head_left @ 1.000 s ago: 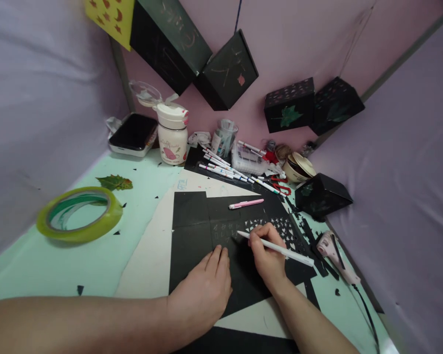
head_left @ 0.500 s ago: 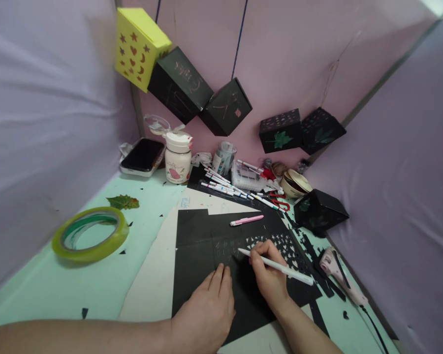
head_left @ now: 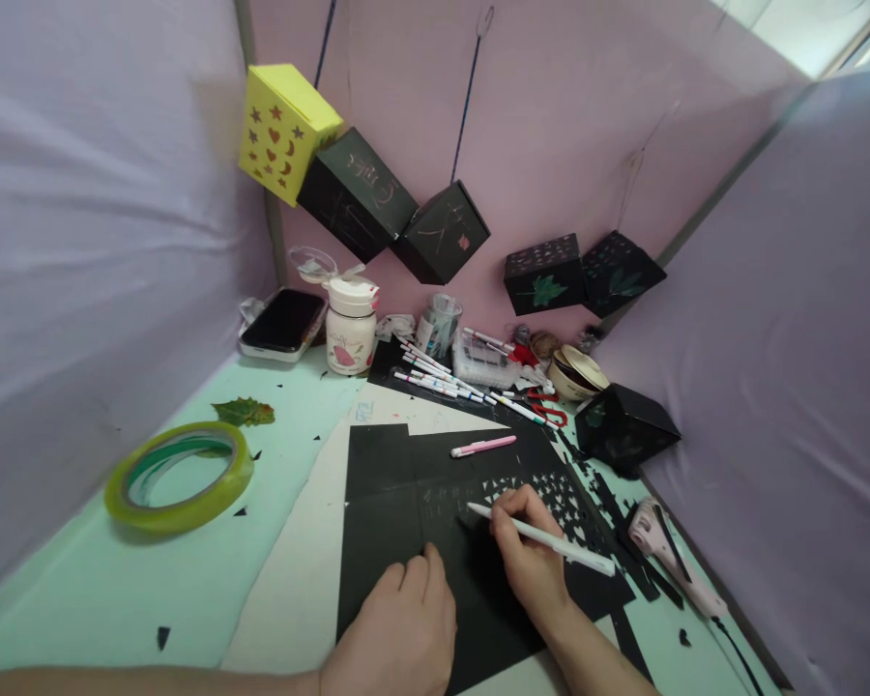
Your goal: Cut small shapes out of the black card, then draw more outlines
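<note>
In my right hand (head_left: 531,556) is a slim white pen (head_left: 572,551), its tip touching a large sheet of black paper (head_left: 381,541). Faint pale marks show on the sheet just left of that tip. My left hand (head_left: 398,619) rests on the lower part of the paper, holding nothing, fingers slightly bent with the tips on the surface. Small star and heart shapes are cut through the sheet's right side (head_left: 551,498), partly hidden by my right hand. A pink pen (head_left: 483,446) lies across the paper's top part.
Yellow-green tape (head_left: 178,476) and a leaf (head_left: 244,412) lie left. Behind are a phone (head_left: 285,321), a bottle (head_left: 351,329), white markers (head_left: 435,375) and red scissors (head_left: 549,411). A pink corded tool (head_left: 674,556) sits right. Black boxes (head_left: 442,232) hang above.
My left hand has drawn back slightly toward me and its fingers are more bent. The pen tip stays about the same spot by the marks. The camera view has tilted up a little.
</note>
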The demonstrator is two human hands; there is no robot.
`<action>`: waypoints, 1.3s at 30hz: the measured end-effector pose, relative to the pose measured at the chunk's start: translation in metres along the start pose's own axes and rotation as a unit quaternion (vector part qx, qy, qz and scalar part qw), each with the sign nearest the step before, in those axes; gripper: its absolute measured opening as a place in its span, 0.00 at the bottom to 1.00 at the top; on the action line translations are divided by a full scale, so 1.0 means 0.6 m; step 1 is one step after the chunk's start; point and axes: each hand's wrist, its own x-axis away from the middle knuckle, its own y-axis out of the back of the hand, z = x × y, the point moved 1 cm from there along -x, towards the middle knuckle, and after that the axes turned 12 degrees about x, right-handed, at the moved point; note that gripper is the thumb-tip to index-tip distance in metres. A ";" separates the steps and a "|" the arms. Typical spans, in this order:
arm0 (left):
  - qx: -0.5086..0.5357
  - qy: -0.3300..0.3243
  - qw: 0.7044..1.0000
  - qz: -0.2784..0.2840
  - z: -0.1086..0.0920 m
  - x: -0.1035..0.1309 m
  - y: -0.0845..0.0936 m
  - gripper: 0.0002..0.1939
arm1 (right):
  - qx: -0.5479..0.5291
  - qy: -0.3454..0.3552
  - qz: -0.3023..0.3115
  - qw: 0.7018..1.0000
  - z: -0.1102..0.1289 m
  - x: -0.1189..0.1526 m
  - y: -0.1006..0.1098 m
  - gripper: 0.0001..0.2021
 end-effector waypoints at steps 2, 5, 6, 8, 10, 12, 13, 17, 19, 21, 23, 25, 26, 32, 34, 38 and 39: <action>-0.008 0.034 0.999 0.032 0.000 0.006 0.004 0.20 | -0.001 -0.001 -0.002 1.000 -0.001 0.000 -0.001 0.12; -0.014 0.078 0.994 0.071 0.001 0.014 -0.002 0.25 | -0.004 -0.001 -0.002 1.000 0.000 -0.001 -0.002 0.13; -0.013 0.085 0.993 0.081 0.001 0.016 -0.005 0.26 | -0.004 0.000 -0.001 1.000 0.001 -0.001 -0.002 0.13; -0.007 0.089 0.991 0.095 0.002 0.017 -0.010 0.27 | 0.000 0.001 0.002 1.000 0.003 -0.002 -0.002 0.13; -0.003 0.082 0.991 0.106 0.001 0.017 -0.013 0.28 | 0.006 0.001 0.001 1.000 0.004 -0.002 -0.001 0.13; -0.006 0.073 0.991 0.112 0.000 0.017 -0.014 0.27 | 0.013 0.000 0.001 1.000 0.006 -0.002 0.000 0.12; -0.010 0.070 0.991 0.111 -0.001 0.018 -0.015 0.27 | 0.015 0.000 0.002 1.000 0.006 -0.002 0.000 0.12; -0.027 0.070 0.993 0.094 -0.007 0.021 -0.020 0.26 | 0.020 0.001 0.005 1.000 0.009 -0.002 -0.001 0.12; -0.033 0.069 0.993 0.086 -0.010 0.022 -0.024 0.26 | 0.019 0.004 0.006 1.000 0.010 -0.003 -0.002 0.12; -0.040 0.066 0.994 0.081 -0.011 0.023 -0.026 0.26 | 0.018 0.007 0.011 1.000 0.011 -0.003 -0.003 0.12; -0.045 0.064 0.994 0.079 -0.012 0.023 -0.027 0.25 | 0.019 0.010 0.014 1.000 0.012 -0.003 -0.004 0.12; -0.046 0.062 0.994 0.083 -0.013 0.023 -0.028 0.25 | 0.021 0.011 0.013 1.000 0.013 -0.003 -0.004 0.12; -0.045 0.061 0.993 0.085 -0.014 0.023 -0.027 0.25 | 0.023 0.012 0.012 1.000 0.014 -0.003 -0.003 0.12; -0.049 0.057 0.993 0.094 -0.015 0.022 -0.022 0.26 | 0.028 0.011 0.016 0.999 0.013 -0.002 -0.003 0.12; -0.050 0.054 0.993 0.094 -0.015 0.022 -0.022 0.26 | 0.030 0.007 0.015 0.999 0.011 -0.002 -0.003 0.12; -0.053 0.051 0.994 0.087 -0.015 0.022 -0.026 0.25 | 0.030 0.009 0.018 0.999 0.010 -0.001 -0.002 0.12; -0.053 0.051 0.994 0.085 -0.015 0.022 -0.027 0.25 | 0.028 0.011 0.019 0.999 0.011 -0.002 -0.002 0.12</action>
